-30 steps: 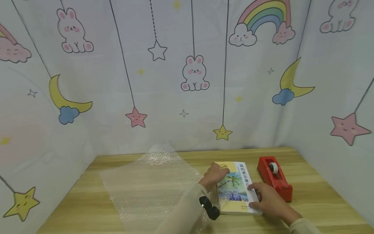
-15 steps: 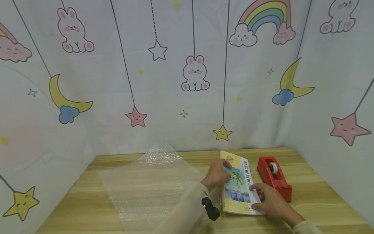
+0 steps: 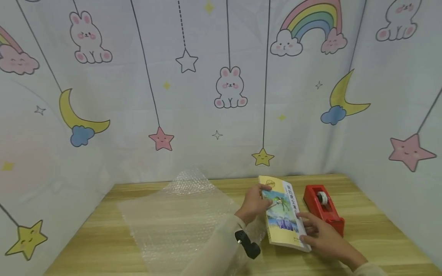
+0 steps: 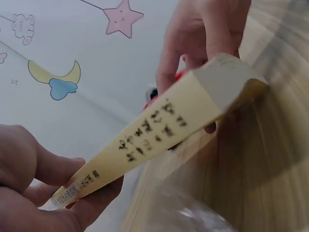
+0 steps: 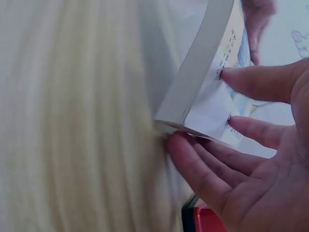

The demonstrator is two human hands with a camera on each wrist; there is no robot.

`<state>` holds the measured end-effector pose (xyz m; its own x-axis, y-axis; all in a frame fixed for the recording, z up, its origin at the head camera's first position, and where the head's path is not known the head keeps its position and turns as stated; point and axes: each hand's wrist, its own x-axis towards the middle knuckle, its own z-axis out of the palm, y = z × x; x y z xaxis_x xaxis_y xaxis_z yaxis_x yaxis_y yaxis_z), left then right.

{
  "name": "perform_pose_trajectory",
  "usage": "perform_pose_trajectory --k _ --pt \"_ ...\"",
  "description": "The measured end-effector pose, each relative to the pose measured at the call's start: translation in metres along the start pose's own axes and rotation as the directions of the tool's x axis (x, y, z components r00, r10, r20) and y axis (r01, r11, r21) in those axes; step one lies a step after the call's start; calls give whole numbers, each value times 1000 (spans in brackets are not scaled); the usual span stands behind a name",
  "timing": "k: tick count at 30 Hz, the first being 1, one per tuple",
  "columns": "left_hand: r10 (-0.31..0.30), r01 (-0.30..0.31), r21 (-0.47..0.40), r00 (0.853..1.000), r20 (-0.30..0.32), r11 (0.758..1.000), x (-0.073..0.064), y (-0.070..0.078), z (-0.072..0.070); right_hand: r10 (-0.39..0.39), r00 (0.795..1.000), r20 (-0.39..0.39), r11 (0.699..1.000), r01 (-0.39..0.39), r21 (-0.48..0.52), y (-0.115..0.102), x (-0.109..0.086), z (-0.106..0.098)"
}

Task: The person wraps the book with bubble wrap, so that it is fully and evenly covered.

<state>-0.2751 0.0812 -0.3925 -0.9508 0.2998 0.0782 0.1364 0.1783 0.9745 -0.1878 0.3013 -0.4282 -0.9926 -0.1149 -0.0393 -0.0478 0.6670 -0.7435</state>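
Observation:
A paperback book (image 3: 281, 224) with a yellow cover and a palm-tree picture is held tilted above the table in the head view. My left hand (image 3: 253, 204) grips its spine side near the top, thumb on the cover. In the left wrist view, the yellow spine (image 4: 149, 135) faces the camera, pinched between left thumb and fingers. My right hand (image 3: 324, 237) holds the lower right side. The right wrist view shows right-hand fingers (image 5: 193, 166) under the book's corner and others on the white cover strip.
Clear bubble wrap (image 3: 179, 220) lies spread over the left and middle of the wooden table (image 3: 93, 234). To the book's right stands a red tape dispenser (image 3: 315, 199) with a white-cored roll. Printed curtains (image 3: 193, 115) close off the back and sides.
The book was nearly flat a second ago; its far end and left side have since risen and it now tilts. Both hands stay on it, the left shifting its hold along the spine side.

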Motion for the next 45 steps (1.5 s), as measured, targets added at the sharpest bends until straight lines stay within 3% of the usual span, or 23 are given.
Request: perform_pose_trajectory --k 4,9,18,25,32,45 --pt "-13 12 -93 1000 -2 996 1 3 -2 -10 998 63 989 1 146 0 0 -7" --pt "-30 32 -122 999 18 992 -2 9 -8 -3 999 50 978 -7 207 -5 -1 -11" --pt "-80 81 -34 997 22 996 -9 4 -36 -17 1000 6 962 15 272 -32 -3 -10" --pt "-78 78 -8 997 24 997 -16 -3 -60 3 999 35 939 -15 345 -51 0 2" --pt "-89 89 3 995 33 996 -27 -9 -85 -84 995 62 932 56 359 -60 8 17" --pt "-75 73 31 994 79 997 -38 -24 -111 -67 995 80 932 34 360 -76 14 41"
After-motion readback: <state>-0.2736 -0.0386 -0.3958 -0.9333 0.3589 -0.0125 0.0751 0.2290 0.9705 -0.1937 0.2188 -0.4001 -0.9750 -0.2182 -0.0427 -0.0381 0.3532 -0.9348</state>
